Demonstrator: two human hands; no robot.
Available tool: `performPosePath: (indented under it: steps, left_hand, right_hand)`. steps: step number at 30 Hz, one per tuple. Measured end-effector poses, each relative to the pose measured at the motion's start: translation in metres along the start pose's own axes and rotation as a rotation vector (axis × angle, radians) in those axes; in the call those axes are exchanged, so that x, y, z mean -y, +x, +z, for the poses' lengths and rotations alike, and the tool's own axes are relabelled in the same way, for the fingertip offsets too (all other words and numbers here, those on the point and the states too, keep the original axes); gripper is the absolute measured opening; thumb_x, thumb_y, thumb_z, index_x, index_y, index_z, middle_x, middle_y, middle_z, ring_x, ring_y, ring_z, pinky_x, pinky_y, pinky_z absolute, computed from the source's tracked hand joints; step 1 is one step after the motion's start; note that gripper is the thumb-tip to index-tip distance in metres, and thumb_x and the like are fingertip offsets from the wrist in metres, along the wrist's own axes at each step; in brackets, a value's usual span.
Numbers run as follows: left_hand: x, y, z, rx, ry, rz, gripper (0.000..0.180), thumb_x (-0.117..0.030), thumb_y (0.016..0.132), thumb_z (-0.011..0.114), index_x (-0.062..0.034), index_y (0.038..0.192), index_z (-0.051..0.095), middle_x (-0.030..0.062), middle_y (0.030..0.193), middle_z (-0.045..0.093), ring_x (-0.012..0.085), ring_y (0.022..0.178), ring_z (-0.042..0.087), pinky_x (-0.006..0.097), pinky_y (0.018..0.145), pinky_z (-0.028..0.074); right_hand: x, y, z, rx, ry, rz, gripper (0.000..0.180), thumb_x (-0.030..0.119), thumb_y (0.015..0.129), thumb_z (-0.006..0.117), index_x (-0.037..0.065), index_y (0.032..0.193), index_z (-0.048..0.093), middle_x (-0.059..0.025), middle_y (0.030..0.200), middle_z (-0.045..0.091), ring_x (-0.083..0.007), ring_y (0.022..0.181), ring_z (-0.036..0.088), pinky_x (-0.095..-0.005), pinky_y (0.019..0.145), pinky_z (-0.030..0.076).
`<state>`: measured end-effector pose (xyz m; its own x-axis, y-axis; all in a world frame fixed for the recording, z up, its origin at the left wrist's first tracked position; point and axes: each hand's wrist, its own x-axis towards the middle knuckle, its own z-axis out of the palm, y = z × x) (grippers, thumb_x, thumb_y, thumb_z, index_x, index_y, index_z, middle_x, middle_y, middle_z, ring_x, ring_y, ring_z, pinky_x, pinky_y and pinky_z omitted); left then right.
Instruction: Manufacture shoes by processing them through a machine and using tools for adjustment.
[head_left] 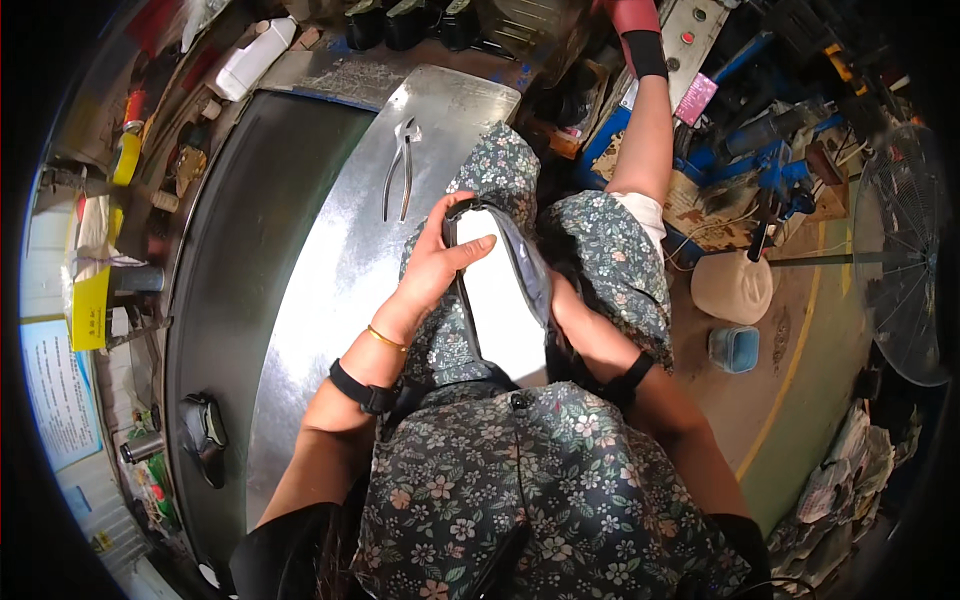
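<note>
A dark grey shoe upper [535, 268] with a flat white underside [497, 300] is held bottom-up over my lap. My left hand [437, 262] closes round its far left end, the thumb lying on the white face. Along the right side, my right hand [572, 312] grips the grey fabric edge; most of its fingers are hidden behind the upper. Beyond my left hand, long-handled metal pincers [400, 172] lie on the shiny metal table [320, 270].
Left of the table runs a dark conveyor belt [235, 290] carrying a dark shoe [204, 440]. Blue machinery [770, 160] stands at the far right, near my outstretched leg [645, 145]. A beige jug [730, 285], a blue container [735, 349] and a fan [905, 255] are on the right.
</note>
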<state>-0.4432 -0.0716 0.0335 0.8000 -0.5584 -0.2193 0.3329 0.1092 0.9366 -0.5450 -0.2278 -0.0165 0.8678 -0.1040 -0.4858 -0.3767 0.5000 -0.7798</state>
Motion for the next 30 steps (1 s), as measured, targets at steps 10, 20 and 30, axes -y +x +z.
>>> performPosePath:
  steps: [10, 20, 30]
  left_hand:
    - [-0.003, 0.018, -0.006, 0.025, 0.078, -0.025, 0.062, -0.005, 0.085, 0.075, -0.0022, 0.136, 0.041, 0.0062, 0.108, 0.062, 0.0138, 0.098, 0.059, 0.027, 0.087, 0.049]
    - [-0.024, 0.022, 0.0, 0.151, -0.131, -0.126, 0.051, -0.014, 0.092, 0.066, -0.0012, 0.138, 0.048, 0.0087, 0.117, 0.064, 0.0159, 0.105, 0.06, 0.033, 0.094, 0.049]
    - [-0.037, 0.02, -0.007, -0.241, 1.627, 0.186, 0.048, -0.038, 0.102, 0.041, 0.0024, 0.09, 0.064, 0.0252, 0.075, 0.068, 0.0407, 0.07, 0.068, 0.048, 0.067, 0.055]
  right_hand:
    - [0.042, -0.001, 0.038, -0.392, -1.712, -0.894, 0.033, 0.019, 0.094, 0.054, -0.01, 0.109, 0.058, -0.0198, 0.076, 0.066, -0.0289, 0.071, 0.068, -0.0393, 0.061, 0.054]
    - [0.02, -0.033, -0.003, 0.177, -0.509, -0.26, 0.075, 0.031, 0.1, 0.058, -0.001, 0.154, 0.016, -0.0201, 0.146, 0.042, -0.0232, 0.132, 0.043, -0.0336, 0.109, 0.035]
    - [0.008, -0.017, 0.057, -0.007, -0.499, -0.208, 0.091, 0.045, 0.099, 0.054, -0.012, 0.15, 0.004, -0.0355, 0.146, 0.035, -0.0405, 0.136, 0.04, -0.039, 0.111, 0.033]
